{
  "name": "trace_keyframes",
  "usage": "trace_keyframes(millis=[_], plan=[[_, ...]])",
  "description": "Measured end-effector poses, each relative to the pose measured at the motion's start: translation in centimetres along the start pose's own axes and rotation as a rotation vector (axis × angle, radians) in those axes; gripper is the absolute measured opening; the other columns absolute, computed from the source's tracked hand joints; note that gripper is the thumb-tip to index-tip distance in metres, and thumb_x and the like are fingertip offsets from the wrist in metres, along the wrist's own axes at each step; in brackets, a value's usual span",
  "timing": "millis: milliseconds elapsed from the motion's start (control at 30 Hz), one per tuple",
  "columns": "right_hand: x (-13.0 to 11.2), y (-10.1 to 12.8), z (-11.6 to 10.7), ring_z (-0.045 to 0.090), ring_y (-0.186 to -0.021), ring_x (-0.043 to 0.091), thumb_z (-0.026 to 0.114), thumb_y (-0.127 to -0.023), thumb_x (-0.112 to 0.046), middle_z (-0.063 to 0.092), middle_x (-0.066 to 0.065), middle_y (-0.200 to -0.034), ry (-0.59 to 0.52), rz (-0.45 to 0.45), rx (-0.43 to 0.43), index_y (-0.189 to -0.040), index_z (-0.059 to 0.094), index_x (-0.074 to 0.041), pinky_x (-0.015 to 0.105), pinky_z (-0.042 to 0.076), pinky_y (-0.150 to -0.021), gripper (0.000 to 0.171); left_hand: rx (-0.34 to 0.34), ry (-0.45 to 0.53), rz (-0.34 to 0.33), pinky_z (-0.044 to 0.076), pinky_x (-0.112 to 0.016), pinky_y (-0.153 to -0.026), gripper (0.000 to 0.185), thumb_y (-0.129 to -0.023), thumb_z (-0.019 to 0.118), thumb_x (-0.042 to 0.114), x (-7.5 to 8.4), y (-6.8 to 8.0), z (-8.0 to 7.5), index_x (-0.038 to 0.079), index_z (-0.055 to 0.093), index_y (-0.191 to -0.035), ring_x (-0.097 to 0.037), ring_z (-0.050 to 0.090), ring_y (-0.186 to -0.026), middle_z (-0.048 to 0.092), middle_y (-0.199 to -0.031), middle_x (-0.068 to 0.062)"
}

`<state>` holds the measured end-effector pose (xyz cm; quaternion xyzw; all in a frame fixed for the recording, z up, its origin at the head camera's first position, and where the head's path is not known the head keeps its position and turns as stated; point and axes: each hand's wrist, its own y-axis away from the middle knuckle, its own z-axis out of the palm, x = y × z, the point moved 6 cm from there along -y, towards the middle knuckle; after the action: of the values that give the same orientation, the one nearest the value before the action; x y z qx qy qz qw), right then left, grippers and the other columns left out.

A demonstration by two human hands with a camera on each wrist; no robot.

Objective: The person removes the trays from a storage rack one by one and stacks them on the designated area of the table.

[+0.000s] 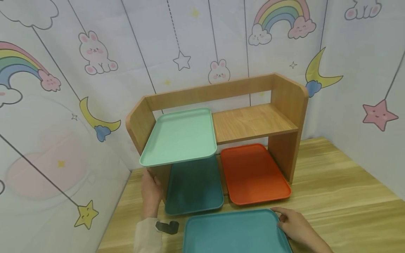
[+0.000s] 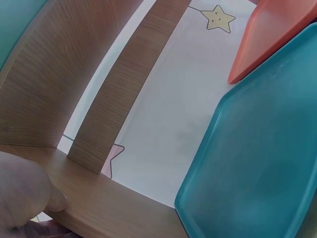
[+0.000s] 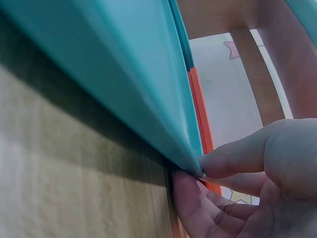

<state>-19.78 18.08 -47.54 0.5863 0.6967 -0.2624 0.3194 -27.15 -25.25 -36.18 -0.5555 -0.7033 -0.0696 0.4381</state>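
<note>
My left hand (image 1: 151, 192) grips the left side panel of a two-level wooden desk shelf (image 1: 256, 123). In the left wrist view its thumb (image 2: 55, 199) lies on the panel's inner face, with other fingers partly hidden behind. At the front, my right hand (image 1: 294, 225) pinches the far right corner of a blue-green tray (image 1: 234, 232). The right wrist view shows thumb and fingers on either side of that tray's rim (image 3: 185, 161). The tray's near edge is cut off in the head view.
A mint-green tray (image 1: 180, 137) lies on the upper board's left half. Below, a dark teal tray (image 1: 194, 186) and an orange-red tray (image 1: 253, 175) sit side by side, their front ends jutting out. The wooden table (image 1: 345, 196) meets printed cloth walls (image 1: 357, 95) behind and at the sides.
</note>
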Motion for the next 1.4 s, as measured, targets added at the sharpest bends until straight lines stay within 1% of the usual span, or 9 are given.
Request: trace_keyframes(millis=[367,467,600,700,767,867,1000,1167,1400], plan=[[-0.1,0.0,0.0,0.05,-0.047,0.009,0.063,-0.082,-0.001,0.056,0.002,-0.074,-0.041,-0.028,-0.045,-0.127,0.055,0.005,0.024,0.045,-0.044,0.046,-0.001,0.018,0.0,0.04,-0.059,-0.1,0.037,-0.095,0.038,-0.002,-0.2,-0.1,0.0,-0.01,0.037,-0.131,-0.049,0.047,-0.121,0.049,-0.127,-0.035],[-0.2,0.2,-0.4,0.053,-0.054,0.01,0.065,-0.085,-0.006,0.059,0.003,-0.078,-0.048,-0.016,-0.051,-0.128,0.054,0.005,0.025,0.048,-0.049,0.046,0.006,0.013,0.008,0.041,-0.059,-0.098,0.035,-0.094,0.038,-0.003,-0.2,0.0,0.0,-0.011,0.038,-0.129,-0.05,0.049,-0.119,0.05,-0.124,-0.036],[-0.8,0.3,-1.4,0.061,-0.072,0.012,0.066,-0.086,-0.013,0.064,0.001,-0.086,0.022,0.02,0.04,-0.13,0.055,0.0,0.026,0.049,-0.06,0.047,-0.002,0.006,0.004,0.04,-0.059,-0.099,0.036,-0.095,0.038,-0.003,-0.1,0.1,0.1,-0.01,0.037,-0.13,-0.05,0.048,-0.12,0.049,-0.126,-0.036],[-1.7,0.3,-2.2,0.065,-0.082,0.014,0.066,-0.087,-0.015,0.066,0.005,-0.096,0.018,0.031,0.131,-0.134,0.051,-0.001,0.024,0.049,-0.064,0.051,-0.011,0.01,-0.001,0.039,-0.059,-0.1,0.038,-0.095,0.038,-0.002,-0.1,0.0,0.2,-0.01,0.035,-0.132,-0.049,0.047,-0.122,0.048,-0.128,-0.035],[-2.4,0.2,-2.7,0.066,-0.086,0.017,0.065,-0.089,-0.015,0.065,0.01,-0.104,-0.055,0.033,0.16,-0.138,0.044,0.0,0.023,0.052,-0.064,0.056,-0.005,0.015,0.002,0.039,-0.059,-0.1,0.038,-0.095,0.038,-0.003,-0.2,0.0,0.2,-0.01,0.036,-0.132,-0.049,0.047,-0.121,0.048,-0.127,-0.035],[-3.8,0.0,-3.3,0.065,-0.094,0.019,0.063,-0.091,-0.02,0.059,0.016,-0.119,-0.204,0.033,0.164,-0.144,0.035,-0.005,0.027,0.056,-0.07,0.062,0.001,0.022,0.0,0.04,-0.06,-0.099,0.038,-0.094,0.038,-0.003,-0.2,0.0,0.2,-0.01,0.036,-0.132,-0.049,0.048,-0.121,0.049,-0.126,-0.035],[-6.5,-0.4,-4.1,0.064,-0.099,0.012,0.063,-0.092,-0.03,0.05,0.018,-0.131,-0.419,-0.001,0.149,-0.149,0.024,-0.012,0.031,0.056,-0.082,0.071,0.015,0.023,0.009,0.041,-0.06,-0.098,0.038,-0.094,0.039,-0.003,-0.1,0.0,0.0,-0.011,0.037,-0.131,-0.05,0.049,-0.119,0.05,-0.123,-0.035],[-10.7,-1.0,-4.4,0.065,-0.096,0.006,0.062,-0.093,-0.022,0.047,0.019,-0.133,-0.645,-0.081,0.132,-0.151,0.015,-0.012,0.03,0.055,-0.087,0.075,0.011,0.025,0.012,0.04,-0.06,-0.1,0.039,-0.094,0.038,-0.004,-0.1,0.0,-0.1,-0.011,0.035,-0.133,-0.051,0.047,-0.12,0.049,-0.126,-0.036],[-15.2,-2.5,-3.7,0.066,-0.101,0.012,0.06,-0.094,-0.016,0.047,0.018,-0.131,-0.82,-0.13,0.086,-0.15,0.014,-0.015,0.029,0.054,-0.09,0.073,0.015,0.023,0.008,0.041,-0.059,-0.099,0.035,-0.094,0.037,-0.005,-0.1,0.2,0.0,-0.01,0.038,-0.129,-0.05,0.049,-0.118,0.05,-0.125,-0.035]])
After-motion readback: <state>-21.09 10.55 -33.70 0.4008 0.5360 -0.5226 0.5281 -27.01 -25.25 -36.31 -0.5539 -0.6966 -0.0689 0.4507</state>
